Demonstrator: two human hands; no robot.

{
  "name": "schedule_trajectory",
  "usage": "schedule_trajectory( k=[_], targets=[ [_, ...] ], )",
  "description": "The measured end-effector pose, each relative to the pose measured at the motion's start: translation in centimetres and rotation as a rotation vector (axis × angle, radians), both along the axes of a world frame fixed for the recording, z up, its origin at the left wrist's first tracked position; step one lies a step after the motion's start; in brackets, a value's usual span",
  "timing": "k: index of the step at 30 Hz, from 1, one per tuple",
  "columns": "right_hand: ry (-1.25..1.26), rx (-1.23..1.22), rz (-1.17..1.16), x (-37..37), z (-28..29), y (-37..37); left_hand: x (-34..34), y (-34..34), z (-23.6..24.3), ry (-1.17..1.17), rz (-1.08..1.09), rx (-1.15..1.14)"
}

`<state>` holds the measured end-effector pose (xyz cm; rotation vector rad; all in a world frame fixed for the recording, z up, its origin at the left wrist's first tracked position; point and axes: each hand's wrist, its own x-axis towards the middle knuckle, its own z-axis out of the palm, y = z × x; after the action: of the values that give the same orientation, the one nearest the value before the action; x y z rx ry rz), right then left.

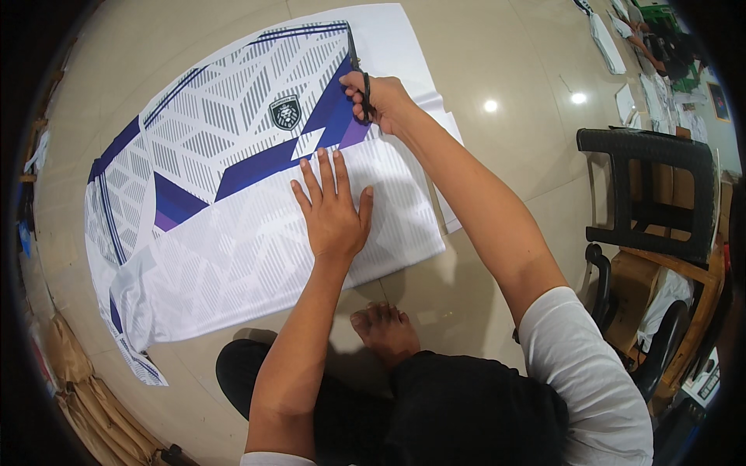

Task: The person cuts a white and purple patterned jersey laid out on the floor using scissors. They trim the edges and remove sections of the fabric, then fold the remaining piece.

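White printed sheet (256,233), one scissors (356,66), two hands

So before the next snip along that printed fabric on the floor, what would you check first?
1. Left hand flat on the printed fabric, pinning it: ok.
2. Right hand gripping the scissors: ok.
3. Left fingers apart from the blades: ok.
4. Fabric smooth near the cut: ok; bunched at its far left end: not ok.
5. Bare foot off the fabric: ok.
6. Blades on the intended line: cannot tell.
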<state>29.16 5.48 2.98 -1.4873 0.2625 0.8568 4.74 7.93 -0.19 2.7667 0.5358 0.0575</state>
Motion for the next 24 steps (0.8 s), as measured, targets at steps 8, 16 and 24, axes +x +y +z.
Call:
schedule_trajectory(
  k=[8,16,24],
  targets=[
    [-0.022,-0.003,0.006,0.3,-1.0,0.3,0.0,0.0,0.1,-0.008,-0.002,-0.002],
    [-0.004,0.014,-0.002,1.2,-0.4,0.9,0.0,0.0,0.0,-0.012,-0.003,0.009],
    [-0.022,-0.009,-0.008,1.4,-0.9,1.2,0.0,0.0,0.0,-0.039,-0.003,-0.002]
  ],
)
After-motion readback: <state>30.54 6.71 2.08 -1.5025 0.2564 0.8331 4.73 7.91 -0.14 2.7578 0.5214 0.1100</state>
